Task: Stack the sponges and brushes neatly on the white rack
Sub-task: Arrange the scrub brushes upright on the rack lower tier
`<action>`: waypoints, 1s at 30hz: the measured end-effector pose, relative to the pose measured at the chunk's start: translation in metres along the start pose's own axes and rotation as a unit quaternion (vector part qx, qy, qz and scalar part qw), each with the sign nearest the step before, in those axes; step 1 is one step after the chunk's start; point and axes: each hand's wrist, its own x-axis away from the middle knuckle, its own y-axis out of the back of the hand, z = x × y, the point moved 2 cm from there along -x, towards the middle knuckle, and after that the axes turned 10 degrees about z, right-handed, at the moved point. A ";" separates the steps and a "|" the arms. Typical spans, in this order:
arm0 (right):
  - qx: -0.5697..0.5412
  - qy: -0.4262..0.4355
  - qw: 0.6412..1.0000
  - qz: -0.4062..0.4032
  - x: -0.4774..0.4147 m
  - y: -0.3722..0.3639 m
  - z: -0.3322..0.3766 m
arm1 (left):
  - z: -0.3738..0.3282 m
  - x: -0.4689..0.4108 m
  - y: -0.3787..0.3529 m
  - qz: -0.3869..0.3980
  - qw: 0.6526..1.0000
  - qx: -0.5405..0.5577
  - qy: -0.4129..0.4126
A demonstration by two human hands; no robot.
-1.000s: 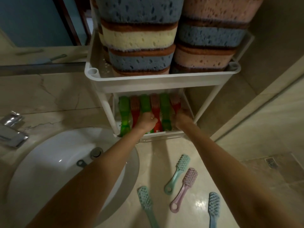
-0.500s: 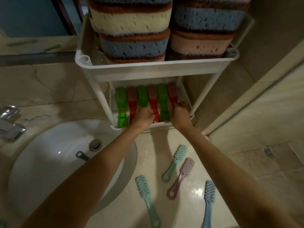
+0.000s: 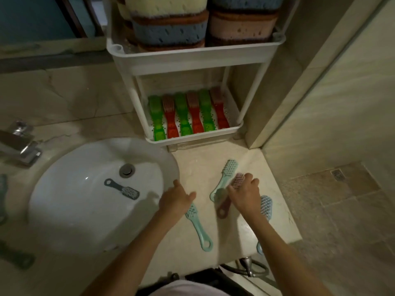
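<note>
The white rack (image 3: pixel 192 58) stands at the back of the counter. Its upper tier carries stacked sponges (image 3: pixel 171 33); its lower tier holds a row of green and red brushes (image 3: pixel 189 114). Loose on the counter lie a teal brush (image 3: pixel 225 176), a pink brush (image 3: pixel 238 180), a blue brush (image 3: pixel 266 207) and another teal brush (image 3: pixel 199 229). My right hand (image 3: pixel 243 196) curls over the pink brush and grips its middle. My left hand (image 3: pixel 175 199) hovers open just above the near teal brush's head. A dark brush (image 3: pixel 121 189) lies in the sink.
The white sink (image 3: pixel 64 210) fills the left, with a chrome tap (image 3: pixel 20 144) beyond it. A wall corner (image 3: pixel 299 92) rises right of the rack. The counter ends at right (image 3: pixel 284 210), with tiled floor below. Dark objects lie at the left edge (image 3: pixel 15 257).
Both hands left the brushes on the rack's lower tier and came back down to the counter. My right hand now grips the pink brush; my left is by the near teal brush.
</note>
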 end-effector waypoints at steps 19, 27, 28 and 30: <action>-0.023 -0.082 0.995 0.059 0.006 -0.007 -0.029 | 0.007 -0.002 -0.036 -0.071 0.996 0.016 -0.046; 0.002 0.020 1.000 -0.023 0.006 0.013 -0.006 | -0.001 -0.005 0.007 -0.116 0.966 0.220 -0.070; 0.000 0.035 0.999 -0.040 0.006 0.018 0.002 | -0.005 -0.005 0.016 -0.119 0.956 0.252 -0.086; -0.016 0.065 0.995 -0.070 0.006 0.026 0.020 | -0.013 -0.004 0.036 -0.131 0.945 0.274 -0.118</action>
